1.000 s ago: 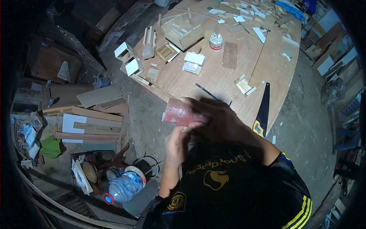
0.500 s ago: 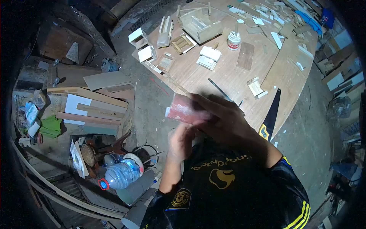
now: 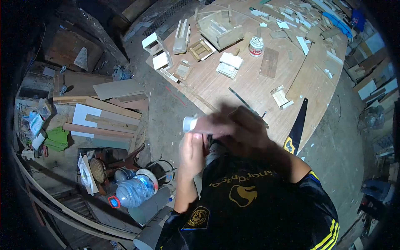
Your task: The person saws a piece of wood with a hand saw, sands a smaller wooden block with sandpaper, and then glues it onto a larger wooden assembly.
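My left hand point(image 3: 192, 151) is closed around a small white piece point(image 3: 190, 124), whose end sticks out past the fingertips; its full shape is hidden. Against that piece my right hand point(image 3: 250, 129) presses a reddish sheet of sandpaper point(image 3: 208, 126), seen nearly edge-on. The right hand is smeared by motion, and its fingers look wrapped over the sheet. Both hands are in front of my chest, at the near edge of the wooden table point(image 3: 208, 85). Just beyond the right hand lies a thin dark saw blade point(image 3: 241, 98).
A handsaw point(image 3: 298, 123) lies on the table's right edge. Small wooden furniture models point(image 3: 220, 31), a white-topped piece point(image 3: 230, 63), a glue jar point(image 3: 256, 46) and a brown board point(image 3: 269, 63) stand farther back. Planks point(image 3: 108, 116) and a water bottle point(image 3: 133, 191) are at left.
The sandpaper has turned from showing its broad dusty face to nearly edge-on, and the right hand has shifted with it. More of the white piece now shows above my left hand.
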The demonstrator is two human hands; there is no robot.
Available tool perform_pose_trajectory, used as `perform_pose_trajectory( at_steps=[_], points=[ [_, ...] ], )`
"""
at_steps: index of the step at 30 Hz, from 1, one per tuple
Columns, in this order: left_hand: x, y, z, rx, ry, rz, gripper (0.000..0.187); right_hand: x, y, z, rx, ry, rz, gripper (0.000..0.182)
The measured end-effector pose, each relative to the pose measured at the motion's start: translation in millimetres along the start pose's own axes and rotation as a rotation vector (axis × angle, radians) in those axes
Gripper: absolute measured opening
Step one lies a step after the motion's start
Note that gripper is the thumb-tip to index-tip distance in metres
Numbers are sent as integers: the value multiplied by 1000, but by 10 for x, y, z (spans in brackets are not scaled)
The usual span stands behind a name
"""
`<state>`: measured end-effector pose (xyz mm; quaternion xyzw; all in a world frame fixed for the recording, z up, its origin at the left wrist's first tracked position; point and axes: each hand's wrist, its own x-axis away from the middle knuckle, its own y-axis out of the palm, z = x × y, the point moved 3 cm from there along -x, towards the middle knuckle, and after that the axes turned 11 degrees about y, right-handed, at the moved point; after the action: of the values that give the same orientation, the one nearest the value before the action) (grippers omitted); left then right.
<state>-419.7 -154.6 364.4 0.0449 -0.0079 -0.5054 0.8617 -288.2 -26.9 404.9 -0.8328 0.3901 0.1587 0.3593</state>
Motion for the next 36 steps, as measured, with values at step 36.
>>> perform_pose_trajectory(
  at_steps=[36],
  points=[
    [82,129,51,-137,-71,-69,35,30,-147,75,18,-172,43,43]
  ],
)
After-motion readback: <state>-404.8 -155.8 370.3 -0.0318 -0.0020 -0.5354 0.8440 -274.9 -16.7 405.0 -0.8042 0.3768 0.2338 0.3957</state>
